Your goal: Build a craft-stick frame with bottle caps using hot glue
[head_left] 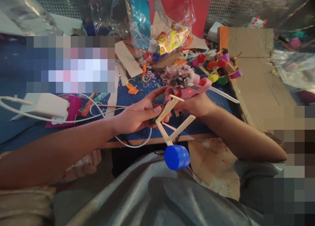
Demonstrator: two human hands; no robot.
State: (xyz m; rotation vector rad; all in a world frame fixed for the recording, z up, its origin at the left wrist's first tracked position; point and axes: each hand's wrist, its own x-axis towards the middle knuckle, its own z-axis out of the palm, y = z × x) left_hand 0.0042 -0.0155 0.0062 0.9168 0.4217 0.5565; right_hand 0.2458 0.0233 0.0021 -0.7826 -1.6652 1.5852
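Observation:
My left hand (136, 116) pinches a small frame of pale wooden sticks (164, 130) between thumb and fingers. At the frame's lower end sits a pair of blue bottle caps (176, 157), hanging over my lap. Something dark green at my left thumb is mostly hidden. My right hand (194, 104) is wrapped round a pink glue gun (193, 89) with a small red light lit. A clear glue stick (225, 94) sticks out of its back to the right. The gun's nozzle is hidden behind my fingers and the sticks.
A fluffy grey-pink clump (178, 75) lies just beyond the gun. Several coloured bottle caps with sticks (219, 65) are heaped at the back right, by cardboard (253, 75). A white cable (81, 121) runs from a white adapter (44, 106) at left. Paper scraps litter the blue tabletop (152, 88).

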